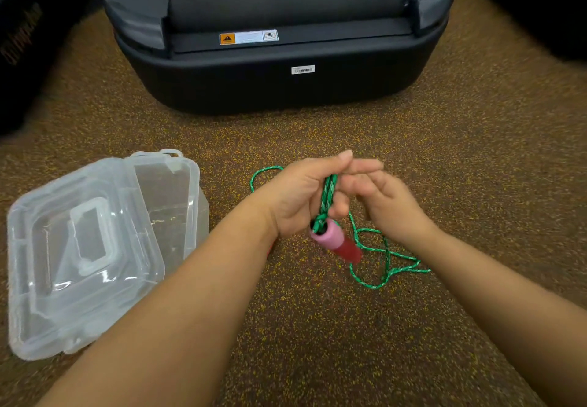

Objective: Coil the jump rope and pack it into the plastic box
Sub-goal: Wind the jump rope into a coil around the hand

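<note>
My left hand (298, 197) grips several strands of the green jump rope (328, 192) above the speckled floor. A pink and red handle (333, 241) hangs from the rope just below that hand. My right hand (386, 200) is beside it, blurred, its fingers touching the left fingertips and the rope. Loose rope (378, 257) lies in loops on the floor under my right wrist, and another loop (260, 173) shows behind my left hand. The clear plastic box (178, 203) stands open at the left with its lid (82, 248) swung toward me.
The rear end of a black treadmill (279, 82) fills the floor ahead. Dark equipment (22, 41) borders the far left and dark equipment (540, 0) the far right. Brown speckled floor (317, 327) stretches between my arms.
</note>
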A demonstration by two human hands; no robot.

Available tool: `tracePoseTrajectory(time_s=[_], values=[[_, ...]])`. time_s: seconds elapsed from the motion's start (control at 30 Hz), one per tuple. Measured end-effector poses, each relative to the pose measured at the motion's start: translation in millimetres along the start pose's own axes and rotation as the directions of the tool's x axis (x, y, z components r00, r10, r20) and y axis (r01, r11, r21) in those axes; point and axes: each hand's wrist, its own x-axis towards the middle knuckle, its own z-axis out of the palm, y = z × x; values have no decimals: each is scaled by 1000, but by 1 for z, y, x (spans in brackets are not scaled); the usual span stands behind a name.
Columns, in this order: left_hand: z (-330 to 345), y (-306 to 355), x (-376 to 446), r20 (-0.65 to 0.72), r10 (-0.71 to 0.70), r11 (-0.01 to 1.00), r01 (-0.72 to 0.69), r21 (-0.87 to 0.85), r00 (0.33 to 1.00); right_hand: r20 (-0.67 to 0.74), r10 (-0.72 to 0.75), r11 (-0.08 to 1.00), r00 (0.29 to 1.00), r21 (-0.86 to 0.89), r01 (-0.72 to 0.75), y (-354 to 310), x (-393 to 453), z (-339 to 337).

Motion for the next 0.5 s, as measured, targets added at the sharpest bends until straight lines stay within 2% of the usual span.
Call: tracePoseTrajectory(time_s=[0.17, 0.27, 0.37, 0.5], values=[[-3, -1, 3, -149, 69, 989, -87, -116, 986, 35, 9, 1000, 999, -27, -8, 6, -11, 20], [-10, -1, 2, -275, 128, 972, -176, -154, 953, 84, 28, 995, 996, -94, -20, 5, -19, 24], [-23, 0, 2, -384, 156, 952, -242, -187, 910, 145, -15, 986, 989, -161, 38, 4, -29, 23], [-32, 0, 2, -405, 100, 945, -214, -248, 909, 280, -100, 948, 955, -264, 176, -13, -37, 17]])
